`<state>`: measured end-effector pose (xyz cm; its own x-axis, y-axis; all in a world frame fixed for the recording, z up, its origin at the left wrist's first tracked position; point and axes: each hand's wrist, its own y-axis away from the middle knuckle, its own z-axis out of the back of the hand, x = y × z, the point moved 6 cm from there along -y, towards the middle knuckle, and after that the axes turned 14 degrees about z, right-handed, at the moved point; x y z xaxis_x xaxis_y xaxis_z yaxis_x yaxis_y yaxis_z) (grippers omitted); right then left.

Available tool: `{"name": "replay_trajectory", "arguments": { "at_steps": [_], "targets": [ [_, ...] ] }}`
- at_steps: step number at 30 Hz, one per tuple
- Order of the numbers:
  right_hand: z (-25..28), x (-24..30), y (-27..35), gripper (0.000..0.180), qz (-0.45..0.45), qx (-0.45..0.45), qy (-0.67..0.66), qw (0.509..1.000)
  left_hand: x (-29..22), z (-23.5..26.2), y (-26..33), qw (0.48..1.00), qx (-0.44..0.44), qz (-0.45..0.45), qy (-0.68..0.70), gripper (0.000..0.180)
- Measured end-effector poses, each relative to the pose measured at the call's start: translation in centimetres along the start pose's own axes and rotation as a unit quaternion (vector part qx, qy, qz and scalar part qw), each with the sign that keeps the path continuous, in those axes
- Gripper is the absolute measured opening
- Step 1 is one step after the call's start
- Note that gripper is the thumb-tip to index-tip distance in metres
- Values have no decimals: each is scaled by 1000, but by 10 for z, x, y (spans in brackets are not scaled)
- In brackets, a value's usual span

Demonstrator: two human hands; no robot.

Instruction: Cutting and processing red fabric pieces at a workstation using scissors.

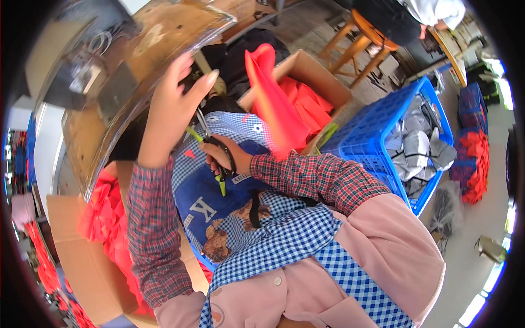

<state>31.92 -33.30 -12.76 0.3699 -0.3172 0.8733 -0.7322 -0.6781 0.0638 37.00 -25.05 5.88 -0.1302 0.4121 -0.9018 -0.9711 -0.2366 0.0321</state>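
My right hand (pixel 229 154) is closed around black-handled scissors (pixel 225 150) above my lap. The metal blades point up toward my left hand, and a narrow yellow-green piece (pixel 221 185) shows beside the handle; I cannot make out what it is. Raised over the near edge of the worktable, my left hand (pixel 176 104) is empty, thumb and fingers apart. A red cloth piece (pixel 268 98), smeared by motion, hangs in the air just right of the scissors, beyond my right forearm. Beneath both hands lies my blue-and-white checked apron (pixel 210 205).
An open cardboard box (pixel 336 90) of red cloth stands ahead, another box (pixel 82 262) at lower left. A blue crate (pixel 355 139) of grey pieces is at my right. The worktable (pixel 158 41) juts in from the left. Near a wooden stool (pixel 363 38) is another person (pixel 394 22).
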Motion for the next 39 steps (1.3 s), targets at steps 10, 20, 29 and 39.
{"name": "replay_trajectory", "arguments": {
  "at_steps": [10,20,29,39],
  "targets": [
    [0,16,-9,38,233,-4,268,935,145,-41,57,933,10,296,203,38],
    [143,35,-20,45,-77,83,-85,990,166,-71,57,800,-71,405,438,20],
    [438,-48,-12,101,-182,-243,660,687,177,-62,58,747,-46,412,520,18],
    [395,-238,7,88,-347,24,657,669,163,-62,62,742,-64,408,528,22]
  ]
}}
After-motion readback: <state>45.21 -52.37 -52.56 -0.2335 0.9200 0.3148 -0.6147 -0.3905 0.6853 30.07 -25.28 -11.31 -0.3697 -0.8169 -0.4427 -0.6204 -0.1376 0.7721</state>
